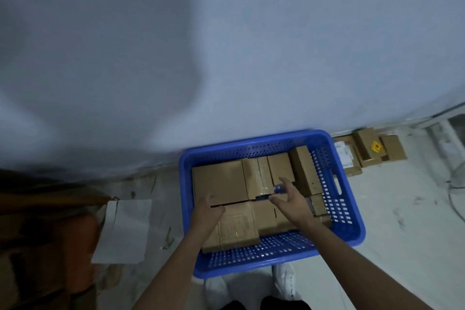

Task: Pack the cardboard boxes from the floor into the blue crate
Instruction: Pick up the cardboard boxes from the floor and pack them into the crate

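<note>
Glossy blue perforated plastic crate (348, 211); matt brown cardboard boxes (219, 181) inside, one with shiny clear tape (263, 178); scuffed, stained pale floor (402, 209); matt white paper sheet (123, 231).

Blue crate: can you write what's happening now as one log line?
stage: packing | blue crate: holds several cardboard boxes | left hand: open, on a box | right hand: open over boxes | more boxes on floor
</note>
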{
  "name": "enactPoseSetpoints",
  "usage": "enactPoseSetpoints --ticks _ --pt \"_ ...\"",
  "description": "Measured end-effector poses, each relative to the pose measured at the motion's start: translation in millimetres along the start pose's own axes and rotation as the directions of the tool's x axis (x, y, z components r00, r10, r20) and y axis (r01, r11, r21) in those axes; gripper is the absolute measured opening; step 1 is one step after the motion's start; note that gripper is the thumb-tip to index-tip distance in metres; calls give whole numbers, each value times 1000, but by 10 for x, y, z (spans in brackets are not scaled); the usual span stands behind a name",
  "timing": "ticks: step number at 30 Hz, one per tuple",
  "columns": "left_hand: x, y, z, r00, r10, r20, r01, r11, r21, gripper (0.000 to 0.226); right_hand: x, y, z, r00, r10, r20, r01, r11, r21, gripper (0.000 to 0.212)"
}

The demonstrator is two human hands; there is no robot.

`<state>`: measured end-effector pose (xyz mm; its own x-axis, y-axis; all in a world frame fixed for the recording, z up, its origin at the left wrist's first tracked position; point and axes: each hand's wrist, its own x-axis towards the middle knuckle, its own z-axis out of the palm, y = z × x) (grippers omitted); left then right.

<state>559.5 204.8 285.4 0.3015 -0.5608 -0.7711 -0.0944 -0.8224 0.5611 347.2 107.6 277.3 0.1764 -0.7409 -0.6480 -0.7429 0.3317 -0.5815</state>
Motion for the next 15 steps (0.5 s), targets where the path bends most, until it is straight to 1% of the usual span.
enactPoseSetpoints --ticks 2,6,11,15 --pt "-164 165 22 999 36 -1 -36 999 11 57 -179 -44 -213 999 3 -33 -2 1000 13 73" --pt "-570 489 144 997 78 15 -78 996 51 55 -531 -59 -595 995 -7 -101 18 994 108 76" --pt "-1129 872 440 992 123 33 -125 987 103 56 -987 -21 -1105 990 -28 -136 57 975 214 78" --pt "-1512 1205 823 986 169 10 -169 979 117 53 -1306 157 -1585 985 -75 -157 103 979 179 71"
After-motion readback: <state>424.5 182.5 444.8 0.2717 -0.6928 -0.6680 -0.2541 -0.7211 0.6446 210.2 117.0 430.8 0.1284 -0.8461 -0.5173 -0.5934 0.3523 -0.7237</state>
